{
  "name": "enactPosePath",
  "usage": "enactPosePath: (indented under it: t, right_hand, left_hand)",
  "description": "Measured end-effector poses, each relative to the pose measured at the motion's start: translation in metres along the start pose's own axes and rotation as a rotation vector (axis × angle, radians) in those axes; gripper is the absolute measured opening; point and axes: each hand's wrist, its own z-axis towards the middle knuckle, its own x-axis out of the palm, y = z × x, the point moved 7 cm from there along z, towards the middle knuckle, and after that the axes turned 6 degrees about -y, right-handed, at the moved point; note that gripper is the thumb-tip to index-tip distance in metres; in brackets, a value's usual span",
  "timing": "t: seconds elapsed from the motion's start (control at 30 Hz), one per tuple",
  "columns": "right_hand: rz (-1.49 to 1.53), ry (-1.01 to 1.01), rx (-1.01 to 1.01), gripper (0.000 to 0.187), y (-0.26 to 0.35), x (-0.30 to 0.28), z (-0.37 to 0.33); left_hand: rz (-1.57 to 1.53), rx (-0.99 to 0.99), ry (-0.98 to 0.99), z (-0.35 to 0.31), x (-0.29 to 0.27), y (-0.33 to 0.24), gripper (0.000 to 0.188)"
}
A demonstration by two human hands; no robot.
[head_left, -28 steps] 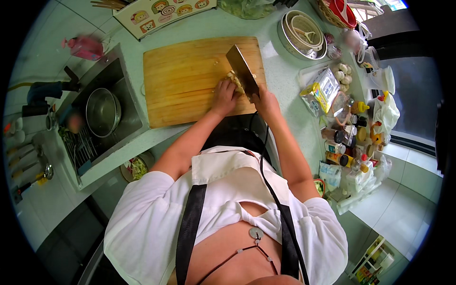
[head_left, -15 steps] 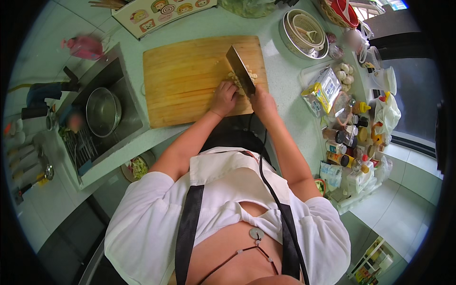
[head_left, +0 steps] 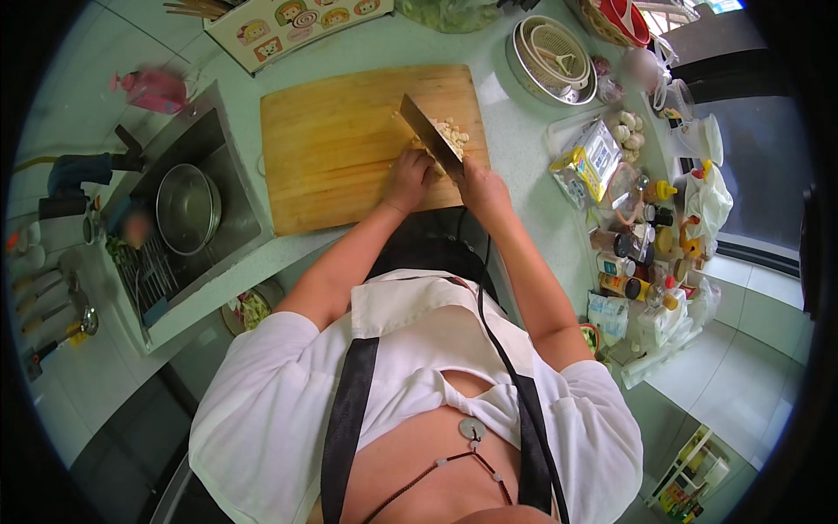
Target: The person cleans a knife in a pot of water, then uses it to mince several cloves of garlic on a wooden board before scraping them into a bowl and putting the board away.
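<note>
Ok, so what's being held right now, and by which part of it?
The right hand grips the cleaver at its handle end. Whether the left hand, next to it, holds anything can't be told.

The cleaver [head_left: 430, 138] had swung round in the grip of the right hand [head_left: 483, 186]: its far end had moved leftward and a little toward the person, so that the blade crossed the cutting board [head_left: 332, 140] at a stronger slant than before. The pale chopped pieces [head_left: 452, 133] had changed sides. At first most had shown to the left of the blade, by the fingertips of the left hand [head_left: 408, 181], with only a little beyond it; a moment later they had appeared on both sides; finally the main heap lay to the right of the blade. The whole view had also slipped slightly, leaving the board a touch further left
</note>
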Motion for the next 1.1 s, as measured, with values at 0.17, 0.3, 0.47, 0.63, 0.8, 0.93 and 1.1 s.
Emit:
enactPosePath:
  t: [0.17,0.3,0.47,0.63,0.8,0.93,1.1]
  right_hand:
    - [-0.061,0.054,-0.001,0.012,0.002,0.004,0.004]
    - [0.0,-0.021,-0.007,0.015,-0.005,0.021,0.017]
    - [0.137,-0.079,-0.034,0.023,-0.011,0.014,0.019]
    - [-0.011,0.107,-0.082,0.024,-0.01,-0.002,0.016]
    - [0.024,0.144,-0.07,0.019,-0.003,-0.005,0.009]
    - [0.048,0.108,-0.076,0.022,-0.012,0.018,0.015]
    - [0.163,0.02,-0.003,0.024,-0.016,0.026,0.024]
  left_hand:
    - [0.01,0.01,-0.005,-0.001,-0.002,-0.003,0.013]
    - [0.037,-0.022,0.023,0.003,0.0,-0.004,0.012]
    - [0.05,-0.031,0.041,-0.001,-0.002,-0.001,0.013]
    - [0.017,-0.014,0.003,-0.001,-0.001,-0.001,0.013]
    - [0.033,-0.01,0.011,-0.002,-0.001,-0.002,0.012]
    - [0.039,-0.004,0.025,0.002,-0.002,-0.006,0.011]
    - [0.052,0.005,0.035,0.0,-0.002,-0.006,0.012]
